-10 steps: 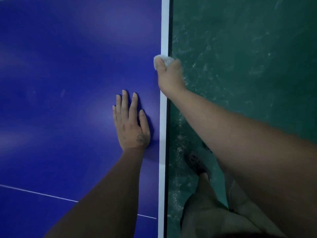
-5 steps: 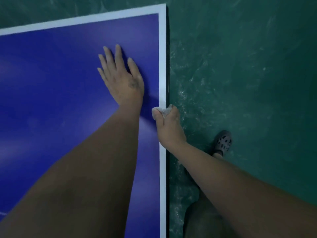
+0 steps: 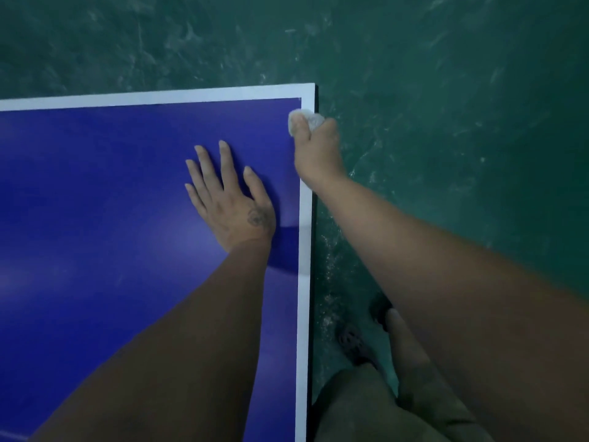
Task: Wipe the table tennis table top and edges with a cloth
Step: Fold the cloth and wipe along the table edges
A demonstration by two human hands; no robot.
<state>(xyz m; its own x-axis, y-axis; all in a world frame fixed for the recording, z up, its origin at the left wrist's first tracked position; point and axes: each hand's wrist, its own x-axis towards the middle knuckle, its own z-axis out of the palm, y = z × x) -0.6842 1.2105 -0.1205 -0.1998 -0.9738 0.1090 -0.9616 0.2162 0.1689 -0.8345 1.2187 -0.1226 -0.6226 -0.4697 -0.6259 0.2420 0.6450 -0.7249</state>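
The blue table tennis table (image 3: 95,202) with white border lines fills the left of the view; its far right corner is near the top middle. My right hand (image 3: 317,151) grips a small white cloth (image 3: 310,118) against the table's right side edge, just short of that corner, with the thumb on top of the white line. My left hand (image 3: 231,199) lies flat on the blue top with fingers spread, a little left of the right hand.
The green floor (image 3: 446,106) surrounds the table on the far and right sides. My legs and dark shoes (image 3: 353,342) stand close to the right edge at the bottom.
My right hand has slid the cloth forward along the right edge to near the corner. The left hand stays flat on the top. The view has shifted so the corner sits lower.
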